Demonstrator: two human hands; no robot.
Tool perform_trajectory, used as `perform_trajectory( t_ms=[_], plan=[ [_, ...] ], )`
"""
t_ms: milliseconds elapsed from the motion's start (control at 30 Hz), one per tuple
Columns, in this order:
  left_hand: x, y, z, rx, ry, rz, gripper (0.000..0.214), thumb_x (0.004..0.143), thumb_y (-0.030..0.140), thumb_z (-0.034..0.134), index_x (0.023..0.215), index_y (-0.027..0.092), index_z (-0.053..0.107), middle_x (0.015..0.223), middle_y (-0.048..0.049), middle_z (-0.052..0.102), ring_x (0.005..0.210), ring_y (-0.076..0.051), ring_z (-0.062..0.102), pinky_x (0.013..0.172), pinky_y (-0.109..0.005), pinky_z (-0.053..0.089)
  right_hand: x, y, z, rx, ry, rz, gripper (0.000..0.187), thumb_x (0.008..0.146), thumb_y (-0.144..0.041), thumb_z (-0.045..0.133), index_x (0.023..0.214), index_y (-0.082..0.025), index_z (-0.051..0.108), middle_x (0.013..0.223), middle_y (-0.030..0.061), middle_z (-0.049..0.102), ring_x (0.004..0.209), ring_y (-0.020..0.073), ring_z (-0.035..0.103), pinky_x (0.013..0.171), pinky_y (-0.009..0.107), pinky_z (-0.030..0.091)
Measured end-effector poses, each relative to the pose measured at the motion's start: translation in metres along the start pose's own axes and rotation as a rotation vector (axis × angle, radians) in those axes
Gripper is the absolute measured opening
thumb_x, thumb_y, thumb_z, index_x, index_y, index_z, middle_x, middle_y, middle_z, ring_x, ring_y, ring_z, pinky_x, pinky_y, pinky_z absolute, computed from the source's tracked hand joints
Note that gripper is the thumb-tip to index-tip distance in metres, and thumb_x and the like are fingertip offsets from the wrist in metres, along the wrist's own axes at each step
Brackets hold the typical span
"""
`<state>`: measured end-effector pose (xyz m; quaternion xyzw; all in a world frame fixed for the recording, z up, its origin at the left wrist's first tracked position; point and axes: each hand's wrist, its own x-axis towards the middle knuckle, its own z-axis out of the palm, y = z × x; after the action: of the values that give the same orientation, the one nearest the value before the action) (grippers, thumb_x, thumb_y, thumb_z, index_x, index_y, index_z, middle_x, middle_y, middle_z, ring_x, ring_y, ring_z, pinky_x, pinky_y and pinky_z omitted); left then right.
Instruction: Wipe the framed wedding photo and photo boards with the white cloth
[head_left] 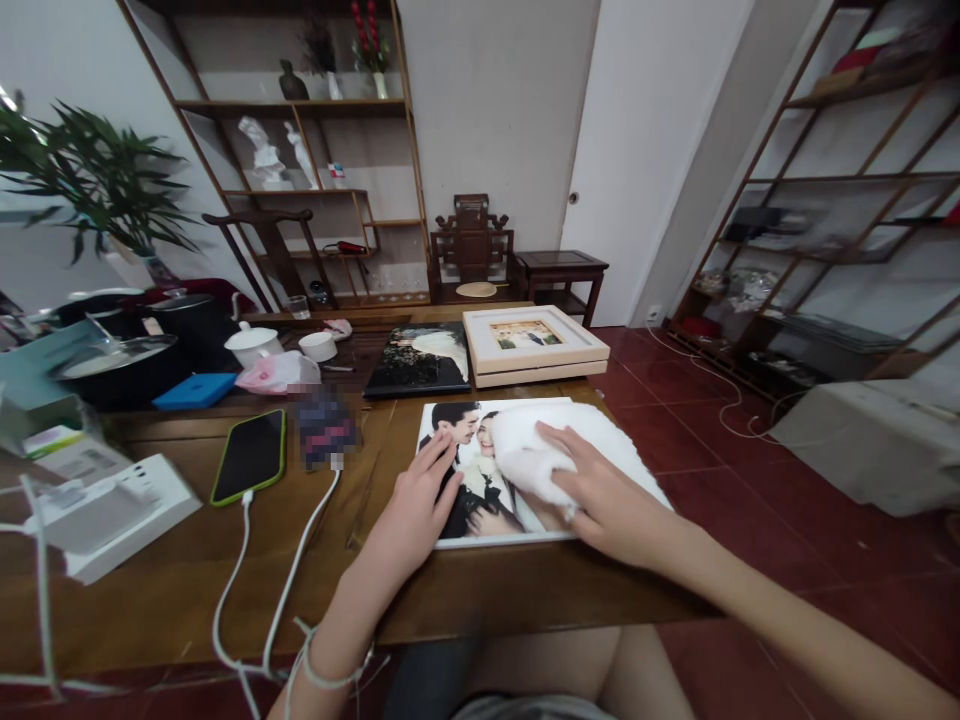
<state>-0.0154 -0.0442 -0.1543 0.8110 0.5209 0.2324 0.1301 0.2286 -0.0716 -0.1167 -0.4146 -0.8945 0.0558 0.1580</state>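
A large photo print (pixel 480 492) of a couple lies flat near the table's front right corner. My left hand (pixel 421 502) rests on its left side, fingers stretched out and holding nothing. On the right half of the print, a fluffy white cloth (pixel 517 448) is bunched under my right hand (pixel 604 495), whose fingers grip and press it. The cloth covers part of the pictured people and spreads toward the print's right edge. Just behind the print are a dark photo panel (pixel 420 362) and light wooden picture frames (pixel 541 372), stacked.
A phone (pixel 251 455) in a green case, with a charging cable (pixel 238 570), lies to the left beside a white power strip (pixel 131 520). Further back are a blue box (pixel 195 390), a pink plastic bag (pixel 279 373) and dark pots (pixel 124 372). The table's right edge is close to the print.
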Motion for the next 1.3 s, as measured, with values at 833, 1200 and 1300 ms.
perform_trajectory(
  t_ms=[833,1200,1300],
  plan=[
    [-0.001,-0.002,0.002,-0.009,0.016,0.004,0.043,0.093,0.028,0.034,0.132,0.013,0.043,0.144,-0.0138,0.037,0.135,-0.022,0.029,0.108,-0.044,0.029,-0.010,-0.041,0.002,0.006,-0.187,-0.042,0.030,0.070,-0.011,0.051,0.096,-0.015,0.065,0.142,0.0134,0.037,0.136,0.0299,0.018,0.108,0.057,0.012],
    [-0.001,-0.002,0.001,-0.012,0.037,0.010,0.043,0.092,0.029,0.035,0.131,0.014,0.044,0.142,-0.0146,0.039,0.134,-0.024,0.031,0.106,-0.046,0.031,0.077,0.028,0.019,-0.137,0.013,0.031,0.030,0.090,-0.029,0.040,0.103,-0.011,0.062,0.125,0.0205,0.054,0.131,0.0289,0.031,0.104,0.055,0.019],
    [-0.001,-0.002,0.002,-0.021,0.046,0.002,0.043,0.092,0.029,0.036,0.131,0.015,0.044,0.143,-0.0140,0.039,0.134,-0.024,0.031,0.107,-0.046,0.031,0.070,0.018,0.019,-0.130,-0.017,0.009,0.031,0.090,-0.026,0.040,0.104,-0.010,0.062,0.128,0.0208,0.051,0.132,0.0302,0.028,0.104,0.056,0.019]
  ],
)
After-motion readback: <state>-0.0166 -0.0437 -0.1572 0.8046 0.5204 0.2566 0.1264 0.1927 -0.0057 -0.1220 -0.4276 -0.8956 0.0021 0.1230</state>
